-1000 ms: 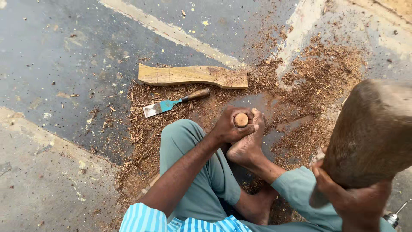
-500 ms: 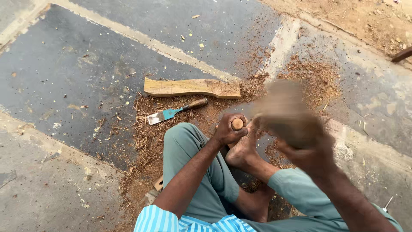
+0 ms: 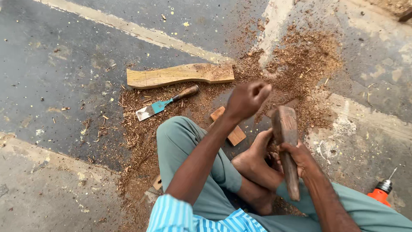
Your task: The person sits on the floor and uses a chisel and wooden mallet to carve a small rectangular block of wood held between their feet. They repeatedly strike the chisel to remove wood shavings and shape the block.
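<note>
Gripped in the right hand [image 3: 300, 157], a wooden mallet [image 3: 286, 141] stands nearly upright beside the person's bare foot [image 3: 253, 161]. Left hand [image 3: 246, 99] is raised and clenched above a small wooden block [image 3: 235, 133] on the stone floor [image 3: 64, 64]; whether it holds anything cannot be told. A blue-handled chisel [image 3: 165, 103] and a curved wooden plank [image 3: 180, 75] lie in the sawdust [image 3: 309, 56] beyond the knee. An orange drill [image 3: 381, 192] sits at the floor's right edge.

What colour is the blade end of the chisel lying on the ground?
The chisel has a blue section behind a bare grey metal tip, with a brown wooden handle; the head view shows it clearly.
</note>
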